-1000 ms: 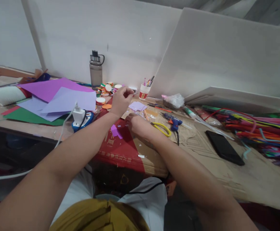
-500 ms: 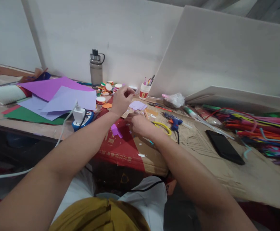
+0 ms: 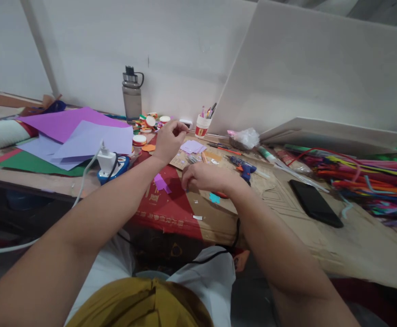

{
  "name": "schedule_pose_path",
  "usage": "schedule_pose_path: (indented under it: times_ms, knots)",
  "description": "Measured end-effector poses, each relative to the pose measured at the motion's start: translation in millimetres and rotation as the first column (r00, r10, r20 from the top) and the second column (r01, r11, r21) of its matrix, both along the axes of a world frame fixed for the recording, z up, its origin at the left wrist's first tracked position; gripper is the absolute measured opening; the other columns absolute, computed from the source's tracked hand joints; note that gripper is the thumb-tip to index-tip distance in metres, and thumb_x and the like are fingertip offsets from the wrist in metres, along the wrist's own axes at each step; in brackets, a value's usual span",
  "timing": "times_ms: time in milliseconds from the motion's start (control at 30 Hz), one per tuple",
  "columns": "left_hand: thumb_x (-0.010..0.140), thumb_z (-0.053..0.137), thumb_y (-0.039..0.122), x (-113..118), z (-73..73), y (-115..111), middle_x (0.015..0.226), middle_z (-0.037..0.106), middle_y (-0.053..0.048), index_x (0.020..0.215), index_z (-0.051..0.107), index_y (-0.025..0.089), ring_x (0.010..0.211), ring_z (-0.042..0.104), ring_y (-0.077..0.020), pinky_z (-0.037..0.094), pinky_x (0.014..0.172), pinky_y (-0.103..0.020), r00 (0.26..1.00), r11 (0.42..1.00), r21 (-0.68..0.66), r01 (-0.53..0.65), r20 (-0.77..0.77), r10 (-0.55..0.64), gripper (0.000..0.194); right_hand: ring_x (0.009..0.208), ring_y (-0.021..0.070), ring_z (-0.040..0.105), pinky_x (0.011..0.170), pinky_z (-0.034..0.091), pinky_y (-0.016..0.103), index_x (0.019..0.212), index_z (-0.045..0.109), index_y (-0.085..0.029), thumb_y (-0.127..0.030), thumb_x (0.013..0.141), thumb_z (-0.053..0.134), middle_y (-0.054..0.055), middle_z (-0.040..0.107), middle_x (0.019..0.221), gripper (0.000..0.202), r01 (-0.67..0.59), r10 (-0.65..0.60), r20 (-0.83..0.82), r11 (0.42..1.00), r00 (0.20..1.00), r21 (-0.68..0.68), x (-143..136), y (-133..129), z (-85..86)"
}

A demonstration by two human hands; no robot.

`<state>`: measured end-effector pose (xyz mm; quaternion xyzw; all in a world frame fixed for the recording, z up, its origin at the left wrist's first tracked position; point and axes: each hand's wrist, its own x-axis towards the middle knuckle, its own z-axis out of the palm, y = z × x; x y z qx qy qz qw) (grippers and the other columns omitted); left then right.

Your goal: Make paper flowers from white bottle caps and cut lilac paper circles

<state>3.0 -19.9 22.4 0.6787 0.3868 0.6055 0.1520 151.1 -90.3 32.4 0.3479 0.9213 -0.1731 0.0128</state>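
My left hand (image 3: 171, 140) is raised above the cardboard, its thumb and index finger pinched together. Anything between those fingertips is too small to make out. Closer to me, my right hand (image 3: 201, 177) hangs low over the cardboard with its fingers curled downward; what they hold, if anything, is hidden. Lilac paper pieces (image 3: 193, 146) lie just beyond the hands. A purple paper piece (image 3: 162, 183) rests on the red printed area to the left. Beside my right wrist is a turquoise paper cutout (image 3: 214, 198), with a small white scrap (image 3: 197, 217) nearer me.
Coloured sheets (image 3: 96, 138), a power strip (image 3: 114, 169) and a water bottle (image 3: 132, 97) stand left. A pen cup (image 3: 203, 126) is at the back. On the right are a blue glue gun (image 3: 244, 167), a phone (image 3: 316, 203) and pipe cleaners (image 3: 372, 181).
My right hand has turned and drawn slightly toward me, uncovering the turquoise cutout. The yellow loop beside my right wrist is no longer visible. My left hand keeps its pinch.
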Motion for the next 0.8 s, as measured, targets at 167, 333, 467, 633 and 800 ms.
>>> schedule_pose_path:
  times_ms: [167,333,467,633,800]
  knots:
    - [0.075,0.056,0.008,0,0.7,-1,0.080,0.065,-0.001,0.076,0.062,0.019,0.073,0.055,-0.0137,0.044,0.073,-0.029,1.000,1.000,-0.015,0.006,-0.004,-0.006,0.013,0.077,0.0138,0.063,0.073,0.045,0.023,0.091,0.076,-0.020,-0.005,0.074,0.049,0.001,0.074,0.091,0.036,0.020,-0.018,-0.075,0.999,0.997,0.029,8,4,-2.9]
    - [0.074,0.056,0.008,0,-1.0,1,0.078,0.065,-0.001,0.076,0.062,0.019,0.071,0.055,-0.0130,0.044,0.071,-0.028,1.000,1.000,0.023,0.006,-0.019,-0.006,0.013,0.084,0.0144,0.063,0.077,0.044,0.023,0.093,0.077,-0.019,-0.007,0.077,0.053,0.004,0.073,0.099,0.031,-0.058,0.057,0.006,0.997,0.998,0.054,3,-4,0.9]
    - [0.074,0.055,0.008,0,-3.2,3,0.079,0.066,-0.001,0.077,0.062,0.018,0.070,0.055,-0.0127,0.045,0.069,-0.027,0.998,0.999,0.045,-0.018,-0.052,0.020,0.013,0.073,0.0124,0.063,0.066,0.043,0.021,0.089,0.078,-0.021,-0.012,0.078,0.056,0.001,0.074,0.086,0.025,-0.070,0.084,0.099,0.988,0.992,-0.137,5,-15,13.8]
    - [0.073,0.056,0.007,1,-3.2,3,0.078,0.067,-0.001,0.076,0.063,0.018,0.068,0.055,-0.0121,0.045,0.068,-0.026,0.997,0.998,0.063,-0.032,-0.066,0.036,0.014,0.088,0.0154,0.064,0.074,0.045,0.022,0.103,0.075,-0.021,-0.015,0.079,0.058,0.003,0.073,0.103,0.030,-0.078,0.079,0.000,0.995,0.997,-0.060,11,-16,17.7]
    - [0.073,0.056,0.006,2,-2.7,2,0.076,0.067,0.000,0.077,0.063,0.018,0.067,0.055,-0.0116,0.045,0.067,-0.026,0.997,0.998,0.050,-0.033,-0.062,0.036,0.014,0.080,0.0141,0.065,0.070,0.045,0.022,0.093,0.077,-0.020,-0.014,0.079,0.058,0.002,0.074,0.094,0.024,-0.130,0.147,0.073,0.972,0.986,-0.197,11,-16,13.2]
